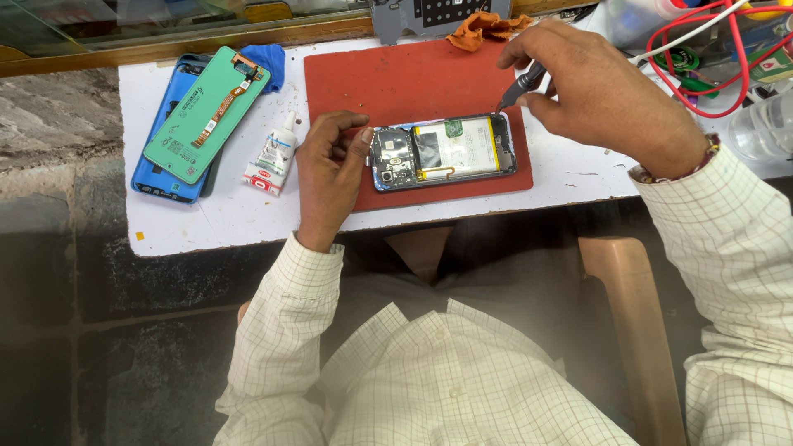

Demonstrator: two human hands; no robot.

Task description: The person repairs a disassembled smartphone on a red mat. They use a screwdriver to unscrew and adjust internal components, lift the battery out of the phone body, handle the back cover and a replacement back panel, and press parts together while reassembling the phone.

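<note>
Centrally, one opened phone (443, 152) lies flat on the single red mat (388, 78), its one battery exposed. The left hand (329, 173), fingers curled, steadies the phone's left end, while the right hand (599, 91) pinches one dark screwdriver (519, 87), tip at the far right corner. Farther left lie one green display panel (206, 114) and one small glue bottle (273, 157).

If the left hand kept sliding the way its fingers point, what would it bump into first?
Probably the opened phone. The left hand points right along the red mat, and its thumb already seems to touch the phone's near end, though contact is hard to confirm.
</note>
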